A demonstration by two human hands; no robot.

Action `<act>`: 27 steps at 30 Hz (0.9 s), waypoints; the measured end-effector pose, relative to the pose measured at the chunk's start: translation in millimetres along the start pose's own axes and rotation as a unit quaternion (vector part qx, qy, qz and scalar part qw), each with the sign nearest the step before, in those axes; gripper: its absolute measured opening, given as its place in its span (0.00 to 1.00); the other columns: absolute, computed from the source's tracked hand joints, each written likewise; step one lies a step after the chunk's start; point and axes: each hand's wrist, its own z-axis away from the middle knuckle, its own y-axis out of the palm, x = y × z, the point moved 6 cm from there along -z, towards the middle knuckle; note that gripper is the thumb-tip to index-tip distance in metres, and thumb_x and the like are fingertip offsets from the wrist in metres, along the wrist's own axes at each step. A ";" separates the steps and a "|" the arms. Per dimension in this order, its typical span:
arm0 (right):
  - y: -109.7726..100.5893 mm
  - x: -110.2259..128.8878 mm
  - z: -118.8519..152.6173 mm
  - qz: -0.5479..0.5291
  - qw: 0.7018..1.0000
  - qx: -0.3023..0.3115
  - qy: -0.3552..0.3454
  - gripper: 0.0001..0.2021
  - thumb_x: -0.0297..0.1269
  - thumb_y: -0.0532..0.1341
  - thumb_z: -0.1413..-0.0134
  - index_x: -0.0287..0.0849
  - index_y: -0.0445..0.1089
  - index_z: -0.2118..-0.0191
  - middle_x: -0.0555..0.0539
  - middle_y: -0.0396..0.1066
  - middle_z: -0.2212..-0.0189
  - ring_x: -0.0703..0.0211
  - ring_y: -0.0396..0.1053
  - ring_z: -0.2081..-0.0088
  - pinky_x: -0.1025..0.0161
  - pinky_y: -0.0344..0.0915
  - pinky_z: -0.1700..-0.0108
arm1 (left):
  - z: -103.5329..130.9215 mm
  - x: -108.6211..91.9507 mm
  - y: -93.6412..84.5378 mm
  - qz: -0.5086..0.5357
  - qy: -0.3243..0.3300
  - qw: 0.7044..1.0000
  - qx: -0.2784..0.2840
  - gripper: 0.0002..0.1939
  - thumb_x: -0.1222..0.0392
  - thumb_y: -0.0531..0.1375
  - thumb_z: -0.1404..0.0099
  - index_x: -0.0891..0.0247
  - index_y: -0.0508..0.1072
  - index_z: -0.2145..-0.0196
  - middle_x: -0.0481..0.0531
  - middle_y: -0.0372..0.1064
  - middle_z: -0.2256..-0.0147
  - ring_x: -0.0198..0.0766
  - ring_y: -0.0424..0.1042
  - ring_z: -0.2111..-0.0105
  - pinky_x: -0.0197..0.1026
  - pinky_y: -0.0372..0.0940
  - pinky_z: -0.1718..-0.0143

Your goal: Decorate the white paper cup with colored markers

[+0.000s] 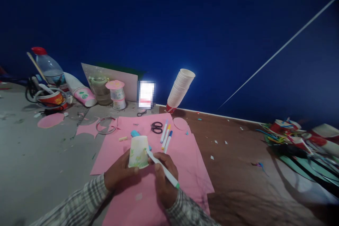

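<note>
A white paper cup (pixel 138 152) with green and yellow marks on its side is upside down in my left hand (pixel 120 171), whose fingers close round its left side and base. My right hand (pixel 166 178) is closed on a white marker (pixel 165 172) with a green end, its tip touching or very near the cup's right side. Both hands are above pink paper (pixel 185 162). Beyond them lie black-handled scissors (pixel 156 127), several capped markers (pixel 166 136) and a blue piece (pixel 135 133) partly behind the cup.
A tall stack of paper cups (pixel 180 88) leans against the blue wall. At the back left are a bottle (pixel 54 74), a glass jar (pixel 100 90), a decorated cup tower (pixel 117 94) and a tape ring (pixel 106 126). Cups and strips (pixel 296 137) are piled at right.
</note>
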 end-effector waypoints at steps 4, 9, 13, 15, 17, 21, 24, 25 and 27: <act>0.4 -0.4 0.1 0.001 1.000 0.001 0.004 0.11 0.30 0.57 0.49 0.43 0.71 0.60 0.45 0.76 0.70 0.48 0.75 0.70 0.56 0.73 0.68 | 0.3 -0.4 0.5 -0.002 0.001 1.000 -0.004 0.27 0.64 0.65 0.58 0.64 0.66 0.57 0.60 0.72 0.62 0.59 0.66 0.62 0.54 0.62 0.64; 0.4 0.5 0.4 -0.006 1.000 -0.003 -0.002 0.11 0.29 0.56 0.49 0.43 0.71 0.60 0.46 0.76 0.71 0.49 0.75 0.71 0.57 0.73 0.68 | 0.5 -1.3 1.8 -0.002 0.004 1.000 0.000 0.27 0.65 0.64 0.57 0.65 0.66 0.57 0.60 0.71 0.62 0.58 0.66 0.62 0.53 0.62 0.63; 0.2 0.9 0.1 0.001 1.000 -0.005 -0.001 0.11 0.29 0.57 0.49 0.43 0.71 0.60 0.46 0.76 0.71 0.49 0.75 0.70 0.58 0.73 0.68 | 0.8 -1.6 2.2 0.003 0.000 1.000 0.001 0.27 0.65 0.64 0.57 0.65 0.65 0.56 0.60 0.71 0.62 0.58 0.66 0.62 0.53 0.62 0.64; 0.4 0.9 0.1 -0.001 1.000 -0.003 0.001 0.11 0.29 0.57 0.49 0.43 0.71 0.60 0.46 0.76 0.71 0.49 0.75 0.70 0.58 0.73 0.68 | 1.0 -3.0 3.1 0.002 0.002 1.000 0.002 0.27 0.65 0.64 0.57 0.65 0.66 0.56 0.60 0.72 0.62 0.57 0.66 0.63 0.53 0.62 0.64; 0.6 0.8 0.2 -0.007 1.000 -0.002 0.001 0.11 0.29 0.57 0.49 0.44 0.71 0.59 0.47 0.76 0.71 0.50 0.75 0.70 0.58 0.73 0.68 | 1.1 -5.3 4.5 -0.002 0.009 1.000 0.004 0.26 0.65 0.64 0.57 0.65 0.66 0.57 0.60 0.72 0.62 0.57 0.66 0.63 0.53 0.62 0.64; 1.3 0.0 0.8 -0.011 1.000 0.003 -0.001 0.11 0.29 0.57 0.49 0.45 0.71 0.59 0.47 0.76 0.70 0.50 0.75 0.70 0.59 0.73 0.68 | 0.9 -6.4 5.9 0.001 0.012 1.000 0.005 0.25 0.66 0.64 0.56 0.65 0.67 0.58 0.59 0.72 0.64 0.55 0.67 0.65 0.51 0.63 0.66; 1.0 -0.3 1.5 -0.011 1.000 -0.001 -0.002 0.11 0.29 0.57 0.49 0.45 0.71 0.59 0.47 0.76 0.70 0.49 0.75 0.70 0.59 0.72 0.68 | 0.5 -6.0 4.9 -0.001 0.011 1.000 0.003 0.26 0.66 0.64 0.57 0.64 0.67 0.57 0.59 0.72 0.63 0.55 0.67 0.64 0.51 0.64 0.67; 0.8 -0.4 1.6 -0.012 1.000 -0.003 -0.002 0.11 0.29 0.57 0.49 0.45 0.71 0.59 0.47 0.76 0.70 0.50 0.75 0.70 0.59 0.72 0.68 | 0.4 -6.3 4.6 -0.003 0.012 1.000 0.003 0.26 0.66 0.64 0.57 0.64 0.66 0.57 0.59 0.72 0.63 0.55 0.67 0.64 0.51 0.63 0.66; 0.8 -0.4 1.4 -0.017 1.000 -0.002 0.001 0.11 0.29 0.57 0.48 0.45 0.71 0.59 0.47 0.76 0.70 0.50 0.75 0.70 0.59 0.72 0.68 | 0.3 -6.9 4.5 -0.005 0.011 1.000 0.005 0.26 0.66 0.64 0.57 0.64 0.66 0.57 0.59 0.72 0.63 0.56 0.67 0.64 0.52 0.63 0.66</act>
